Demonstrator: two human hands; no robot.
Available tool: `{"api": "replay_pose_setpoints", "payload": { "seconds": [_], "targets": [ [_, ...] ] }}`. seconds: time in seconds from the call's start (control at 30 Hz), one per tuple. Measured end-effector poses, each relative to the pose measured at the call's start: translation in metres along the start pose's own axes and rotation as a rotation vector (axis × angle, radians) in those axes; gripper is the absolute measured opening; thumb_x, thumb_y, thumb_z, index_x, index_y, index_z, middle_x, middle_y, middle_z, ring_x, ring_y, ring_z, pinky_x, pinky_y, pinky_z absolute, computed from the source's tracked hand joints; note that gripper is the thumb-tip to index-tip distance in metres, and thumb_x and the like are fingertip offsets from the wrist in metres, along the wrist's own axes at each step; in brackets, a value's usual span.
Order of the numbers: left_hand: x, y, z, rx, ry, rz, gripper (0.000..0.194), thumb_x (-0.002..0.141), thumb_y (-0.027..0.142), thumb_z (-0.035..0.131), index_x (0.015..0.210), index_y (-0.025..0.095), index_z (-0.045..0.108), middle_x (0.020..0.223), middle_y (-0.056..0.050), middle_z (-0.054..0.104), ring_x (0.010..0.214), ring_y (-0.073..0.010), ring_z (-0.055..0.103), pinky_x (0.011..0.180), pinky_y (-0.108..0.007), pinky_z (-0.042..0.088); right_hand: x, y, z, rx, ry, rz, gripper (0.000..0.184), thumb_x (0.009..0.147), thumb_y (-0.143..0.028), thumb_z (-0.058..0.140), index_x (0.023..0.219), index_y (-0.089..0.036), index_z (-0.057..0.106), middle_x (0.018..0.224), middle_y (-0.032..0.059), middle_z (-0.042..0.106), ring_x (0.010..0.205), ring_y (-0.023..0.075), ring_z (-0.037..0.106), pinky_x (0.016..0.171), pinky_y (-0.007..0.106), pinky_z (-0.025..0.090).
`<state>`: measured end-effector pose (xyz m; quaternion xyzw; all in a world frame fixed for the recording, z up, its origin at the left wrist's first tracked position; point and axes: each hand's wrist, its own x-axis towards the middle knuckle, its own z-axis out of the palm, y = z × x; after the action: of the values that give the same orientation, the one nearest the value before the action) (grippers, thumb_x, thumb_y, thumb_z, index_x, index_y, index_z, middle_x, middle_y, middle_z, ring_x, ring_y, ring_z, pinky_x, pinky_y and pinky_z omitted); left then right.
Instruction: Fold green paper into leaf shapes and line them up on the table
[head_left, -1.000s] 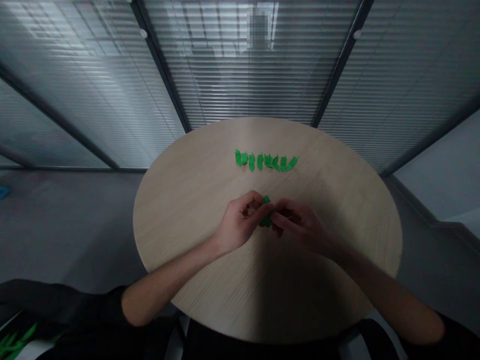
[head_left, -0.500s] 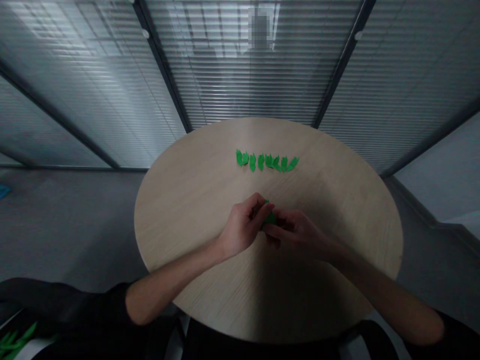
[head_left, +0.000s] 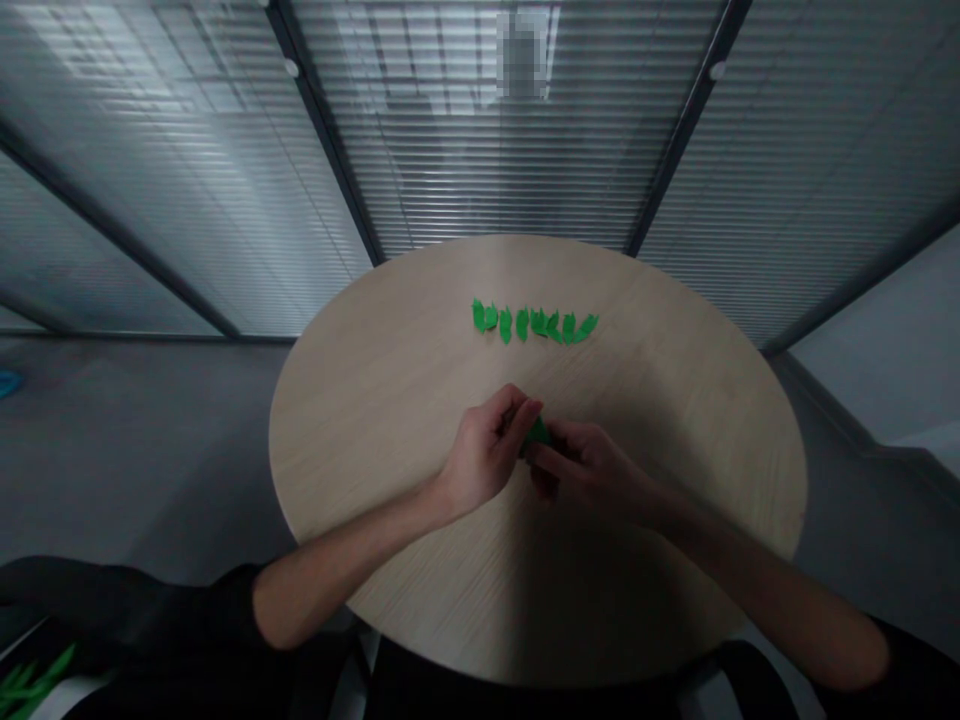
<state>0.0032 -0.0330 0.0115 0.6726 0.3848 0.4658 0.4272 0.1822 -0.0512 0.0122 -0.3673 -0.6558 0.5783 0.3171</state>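
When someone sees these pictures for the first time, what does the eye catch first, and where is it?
The bright green leaf-shaped pieces catch the eye first, lying in a row across the far half of the round wooden table. Nearer the middle of the table, the left hand and right hand together hold another green piece. Behind the table, slatted blinds fill the glass walls.

Legible text: none. Entry, 12 o'clock on the glass partition (head_left: 450, 150): one pixelated patch (head_left: 523, 65), blurred, nothing readable.
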Motion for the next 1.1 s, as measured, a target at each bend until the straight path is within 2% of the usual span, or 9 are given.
{"api": "replay_pose_setpoints", "payload": {
  "seconds": [0.23, 0.43, 0.6, 0.73, 0.87, 1.0, 1.03, 1.1],
  "targets": [
    [0.0016, -0.0034, 0.0011, 0.018, 0.034, 0.034, 0.039, 0.104, 0.05, 0.055, 0.078, 0.021, 0.051, 0.061, 0.004, 0.048, 0.052, -0.0105, 0.042, 0.044, -0.025, 0.031, 0.0013, 0.0015, 0.0029, 0.034, -0.022, -0.007, 0.039, 0.101, -0.051, 0.061, 0.083, -0.016, 0.067, 0.071, 0.0024, 0.071, 0.061, 0.012, 0.065, 0.058, 0.024, 0.05],
    [0.0027, -0.0047, 0.0017, -0.013, 0.031, -0.002, 0.039, 0.103, 0.051, 0.055, 0.079, 0.021, 0.052, 0.062, 0.004, 0.048, 0.053, -0.0105, 0.043, 0.046, -0.025, 0.033, 0.0008, 0.0014, 0.0043, 0.005, 0.029, -0.003, 0.031, 0.1, -0.041, 0.066, 0.08, -0.017, 0.065, 0.064, -0.0011, 0.066, 0.056, 0.0105, 0.06, 0.055, 0.023, 0.046],
    [0.0029, -0.0059, 0.0019, -0.058, 0.024, -0.004, 0.033, 0.105, 0.049, 0.054, 0.087, 0.021, 0.053, 0.062, 0.006, 0.045, 0.051, -0.0096, 0.041, 0.045, -0.024, 0.031, 0.0013, 0.0025, 0.0036, 0.076, -0.019, 0.031, 0.034, 0.1, -0.045, 0.064, 0.082, -0.016, 0.066, 0.069, 0.001, 0.07, 0.059, 0.011, 0.063, 0.058, 0.023, 0.048],
    [0.0036, -0.0043, 0.003, -0.101, 0.042, 0.007, 0.038, 0.103, 0.052, 0.057, 0.083, 0.021, 0.052, 0.064, 0.005, 0.046, 0.052, -0.009, 0.043, 0.044, -0.023, 0.033, 0.0011, 0.0022, 0.0021, 0.046, 0.0, 0.018, 0.032, 0.099, -0.043, 0.065, 0.08, -0.017, 0.064, 0.065, -0.001, 0.066, 0.056, 0.0102, 0.06, 0.055, 0.023, 0.046],
    [0.0064, -0.0022, 0.0034, -0.211, 0.004, -0.051, 0.047, 0.101, 0.063, 0.054, 0.08, 0.022, 0.048, 0.061, 0.005, 0.048, 0.048, -0.0091, 0.048, 0.041, -0.022, 0.037, 0.0011, -0.0001, 0.0009, 0.058, -0.007, 0.04, 0.033, 0.099, -0.044, 0.065, 0.081, -0.016, 0.066, 0.064, -0.0014, 0.064, 0.054, 0.0101, 0.059, 0.053, 0.023, 0.045],
    [0.0068, -0.004, 0.0004, -0.208, -0.08, -0.127, 0.058, 0.102, 0.072, 0.036, 0.076, 0.022, 0.047, 0.057, 0.004, 0.05, 0.045, -0.0102, 0.048, 0.04, -0.023, 0.038, 0.0019, 0.0002, 0.0006, 0.097, -0.002, 0.031, 0.031, 0.1, -0.045, 0.064, 0.09, -0.016, 0.07, 0.065, -0.0021, 0.063, 0.056, 0.0098, 0.058, 0.054, 0.022, 0.046],
    [0.0062, -0.0047, -0.0004, -0.176, -0.11, -0.128, 0.058, 0.102, 0.072, 0.037, 0.077, 0.021, 0.048, 0.057, 0.003, 0.051, 0.046, -0.0103, 0.048, 0.041, -0.023, 0.037, 0.0021, 0.0012, 0.0005, 0.1, 0.007, 0.023, 0.032, 0.1, -0.046, 0.064, 0.089, -0.016, 0.07, 0.065, -0.0023, 0.062, 0.055, 0.0096, 0.057, 0.053, 0.022, 0.045],
    [0.0049, -0.0056, -0.0016, -0.083, -0.166, -0.112, 0.053, 0.099, 0.068, 0.051, 0.078, 0.02, 0.05, 0.061, 0.003, 0.052, 0.051, -0.01, 0.048, 0.044, -0.023, 0.036, 0.0021, 0.0037, 0.0, 0.093, 0.032, 0.009, 0.037, 0.099, -0.049, 0.064, 0.082, -0.016, 0.067, 0.062, -0.0024, 0.06, 0.053, 0.0091, 0.054, 0.051, 0.022, 0.043]
  ]
}}
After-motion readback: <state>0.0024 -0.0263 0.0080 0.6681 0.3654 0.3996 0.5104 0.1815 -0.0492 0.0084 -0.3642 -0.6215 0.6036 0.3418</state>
